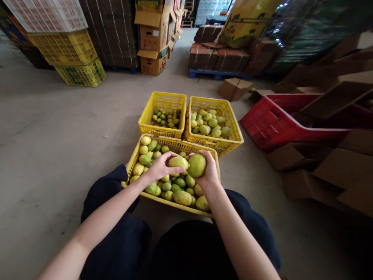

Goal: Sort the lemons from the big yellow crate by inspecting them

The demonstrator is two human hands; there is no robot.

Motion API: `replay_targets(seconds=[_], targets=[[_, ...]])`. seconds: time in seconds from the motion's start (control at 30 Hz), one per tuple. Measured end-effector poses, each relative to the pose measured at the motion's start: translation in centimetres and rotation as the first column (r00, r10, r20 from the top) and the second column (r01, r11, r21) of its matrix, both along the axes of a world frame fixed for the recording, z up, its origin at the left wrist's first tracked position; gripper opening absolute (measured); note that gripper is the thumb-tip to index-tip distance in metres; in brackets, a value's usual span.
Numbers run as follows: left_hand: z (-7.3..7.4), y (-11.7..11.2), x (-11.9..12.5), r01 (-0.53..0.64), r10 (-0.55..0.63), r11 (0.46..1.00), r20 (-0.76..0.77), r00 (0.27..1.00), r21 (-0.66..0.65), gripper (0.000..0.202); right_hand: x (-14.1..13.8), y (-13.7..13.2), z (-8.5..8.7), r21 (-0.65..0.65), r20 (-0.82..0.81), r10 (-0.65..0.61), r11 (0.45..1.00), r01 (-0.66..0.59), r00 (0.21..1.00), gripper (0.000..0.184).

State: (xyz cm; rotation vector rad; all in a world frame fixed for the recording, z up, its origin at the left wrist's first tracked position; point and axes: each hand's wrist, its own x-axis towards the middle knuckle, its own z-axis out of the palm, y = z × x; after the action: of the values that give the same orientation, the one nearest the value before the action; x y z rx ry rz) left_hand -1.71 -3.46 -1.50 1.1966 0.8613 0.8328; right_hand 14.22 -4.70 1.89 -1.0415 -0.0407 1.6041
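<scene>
My left hand (159, 167) is closed round a long green-yellow fruit (178, 161). My right hand (208, 171) grips a rounder green fruit (196, 165). Both fruits touch each other just above the near yellow crate (175, 144), which is full of several green and yellow fruits and rests against my knees. Behind it stand two more yellow crates: the left one (163, 102) holds small green fruits, the right one (217, 105) holds larger pale ones.
A red crate (268, 128) lies tilted at the right among flattened cardboard boxes (329, 171). Stacked yellow crates (70, 58) stand at the back left. Cardboard cartons (153, 42) and a loaded blue pallet (218, 58) line the back. The floor is bare concrete.
</scene>
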Motion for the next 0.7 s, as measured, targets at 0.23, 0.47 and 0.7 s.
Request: replay_targets(seconds=[0.23, 0.47, 0.7], targets=[[0.5, -0.4, 0.4, 0.066, -0.069, 0.997, -0.074, 0.995, -0.039, 0.038, -0.1, 0.2, 0.1, -0.035, -0.041, 0.025, 0.999, -0.026, 0.999, 0.022], [0.8, 0.9, 0.1, -0.031, 0.170, 0.872, 0.243, 0.955, -0.488, 0.024, 0.2, 0.5, 0.8, -0.055, -0.085, 0.023, 0.998, -0.027, 0.996, 0.022], [1.1, 2.1, -0.2, -0.082, 0.476, 0.606, 0.278, 0.834, -0.791, 0.019, -0.1, 0.6, 0.0, -0.124, -0.118, 0.044, 0.991, -0.059, 0.992, 0.022]])
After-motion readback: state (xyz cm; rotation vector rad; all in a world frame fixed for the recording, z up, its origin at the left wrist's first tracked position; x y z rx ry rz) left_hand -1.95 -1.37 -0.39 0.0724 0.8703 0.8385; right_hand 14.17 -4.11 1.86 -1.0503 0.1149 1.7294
